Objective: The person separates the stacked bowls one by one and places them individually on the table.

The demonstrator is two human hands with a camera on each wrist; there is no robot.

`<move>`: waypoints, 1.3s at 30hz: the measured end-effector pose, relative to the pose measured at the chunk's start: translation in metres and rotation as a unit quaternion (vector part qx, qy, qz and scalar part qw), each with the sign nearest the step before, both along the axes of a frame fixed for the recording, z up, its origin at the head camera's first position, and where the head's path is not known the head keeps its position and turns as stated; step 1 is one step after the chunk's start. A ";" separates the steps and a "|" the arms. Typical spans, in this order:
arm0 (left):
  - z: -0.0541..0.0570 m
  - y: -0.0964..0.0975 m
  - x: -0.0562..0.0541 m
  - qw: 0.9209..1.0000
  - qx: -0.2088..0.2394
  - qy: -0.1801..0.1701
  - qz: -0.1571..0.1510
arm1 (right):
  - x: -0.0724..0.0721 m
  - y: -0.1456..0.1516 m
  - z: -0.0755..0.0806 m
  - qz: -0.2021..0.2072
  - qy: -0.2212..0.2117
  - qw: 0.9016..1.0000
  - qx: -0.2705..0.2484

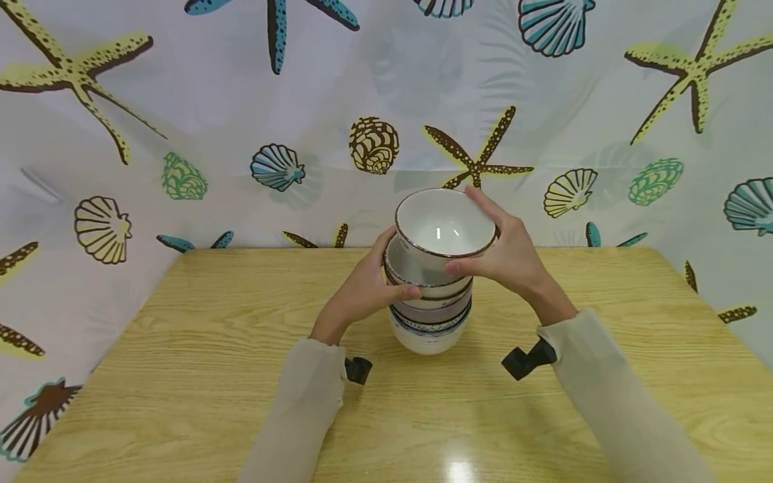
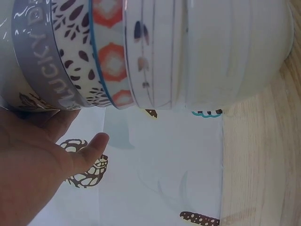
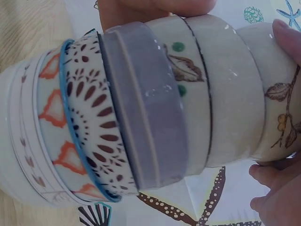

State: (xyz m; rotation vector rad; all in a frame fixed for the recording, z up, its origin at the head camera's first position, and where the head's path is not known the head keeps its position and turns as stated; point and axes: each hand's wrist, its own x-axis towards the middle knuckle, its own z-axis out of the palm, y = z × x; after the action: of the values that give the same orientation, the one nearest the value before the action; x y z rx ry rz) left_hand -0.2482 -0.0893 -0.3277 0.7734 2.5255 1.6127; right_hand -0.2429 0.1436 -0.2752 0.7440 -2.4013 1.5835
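A stack of nested bowls [image 1: 429, 335] stands on the table, banded in grey, white and patterned sides. At its top, my right hand [image 1: 510, 258] grips a white bowl [image 1: 443, 218] with a thin brown rim, thumb at the near edge and fingers at the far right. Its lower part sits inside the bowl below. My left hand [image 1: 362, 285] holds the stack's upper left side, thumb across the front. In the right wrist view the top bowl [image 3: 280, 94] shows a brown leafy branch, and a grey bowl [image 3: 146, 108] is mid-stack. Lettering marks the grey bowl [image 2: 40, 56] in the left wrist view.
The wood-grain table [image 1: 241, 302] extends to both sides of the stack. Behind it hangs a white cloth [image 1: 326, 87] printed with shells and starfish, meeting the table's back edge. Black straps [image 1: 528, 359] are on both wrists, over light sleeves.
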 end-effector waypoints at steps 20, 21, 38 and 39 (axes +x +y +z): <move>-0.001 -0.001 -0.002 1.000 -0.003 0.001 -0.003 | 0.015 0.033 0.021 -0.032 -0.008 0.997 -0.065; -0.001 -0.001 -0.002 1.000 -0.002 0.001 -0.003 | 0.015 0.036 0.020 -0.033 -0.010 0.997 -0.071; -0.003 0.001 -0.004 1.000 0.001 0.010 -0.001 | 0.022 0.091 -0.017 -0.107 -0.018 0.993 -0.055; -0.002 0.001 -0.004 1.000 0.000 0.010 0.000 | 0.022 0.093 -0.022 -0.108 -0.021 0.993 -0.050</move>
State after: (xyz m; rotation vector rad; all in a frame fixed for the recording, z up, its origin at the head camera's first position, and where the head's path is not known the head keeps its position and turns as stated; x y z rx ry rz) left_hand -0.2523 -0.0883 -0.3301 0.7929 2.5390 1.6127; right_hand -0.2208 0.2369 -0.2970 0.4214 -2.3179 1.6309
